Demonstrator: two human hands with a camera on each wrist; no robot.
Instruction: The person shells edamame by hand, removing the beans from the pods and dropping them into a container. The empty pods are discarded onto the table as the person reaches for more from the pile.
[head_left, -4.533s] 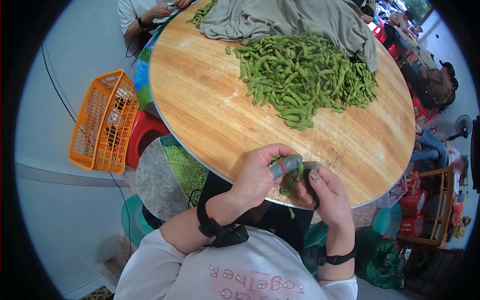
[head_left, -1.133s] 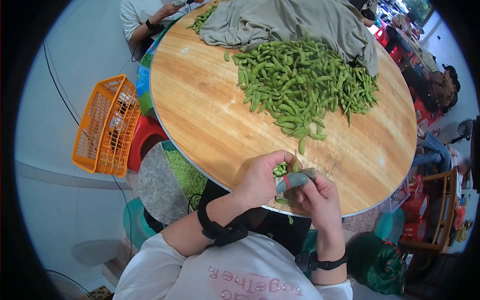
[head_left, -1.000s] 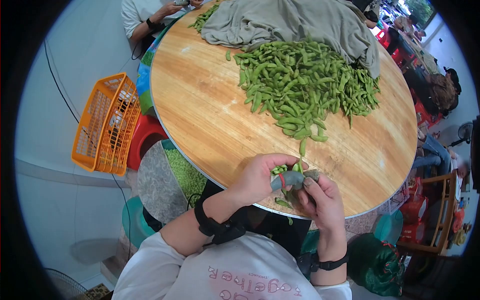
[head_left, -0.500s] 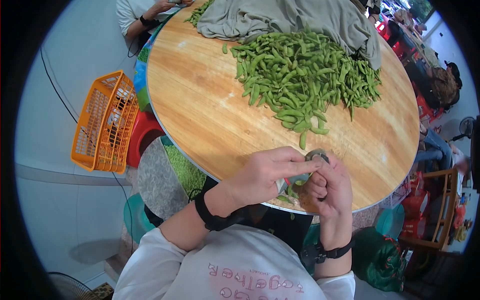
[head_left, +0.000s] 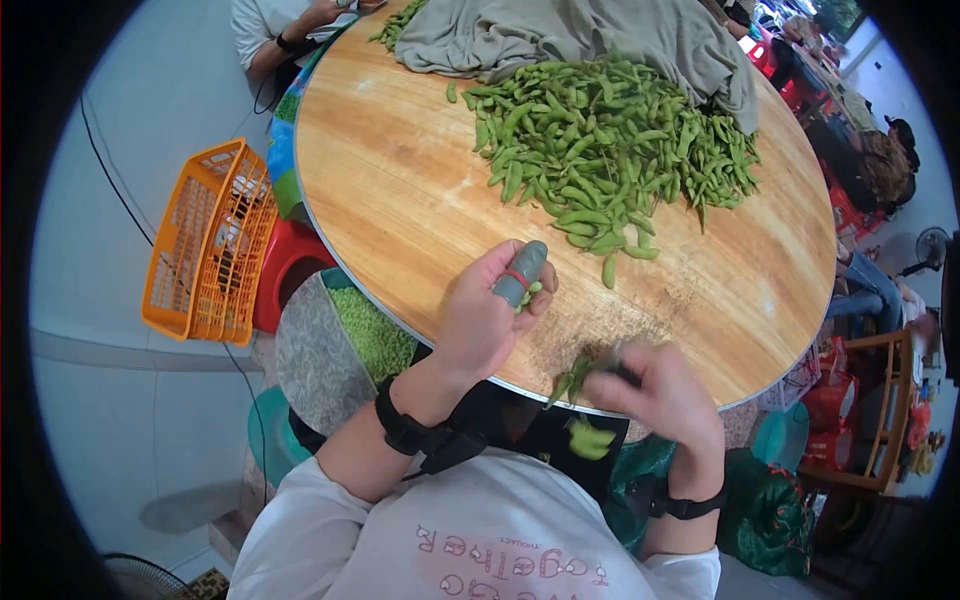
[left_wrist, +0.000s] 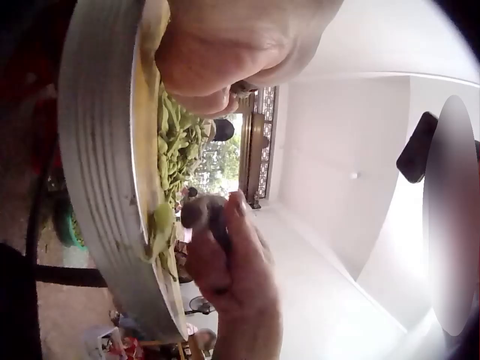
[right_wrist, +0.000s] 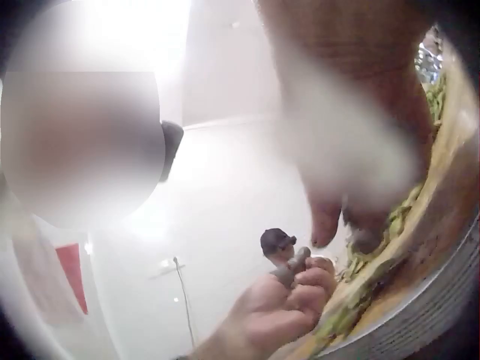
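My left hand (head_left: 490, 310) is raised over the near table edge, fingers curled around shelled edamame beans (head_left: 532, 293). Its thumb wears a grey cover with a red band (head_left: 522, 272). Blurred by motion, my right hand (head_left: 665, 390) is at the table rim beside a few edamame husks (head_left: 568, 384). A green blur of husks (head_left: 590, 440) shows just below the rim. In the left wrist view, a grey cover (left_wrist: 202, 212) shows on a finger of the right hand. A large heap of edamame pods (head_left: 610, 150) lies farther back on the round wooden table (head_left: 390, 200).
Grey cloth (head_left: 570, 40) covers the back of the heap. Left of the table are an orange plastic basket (head_left: 195, 245), a red stool (head_left: 290, 265) and a container of shelled beans (head_left: 370, 330), partly covered by a grey sheet (head_left: 320, 355). Another person's arm (head_left: 290, 40) shows at upper left.
The hands, together half a second ago, are apart now. My left hand has moved up and left with the beans; my right hand has dropped toward the rim, and husks appear below it.
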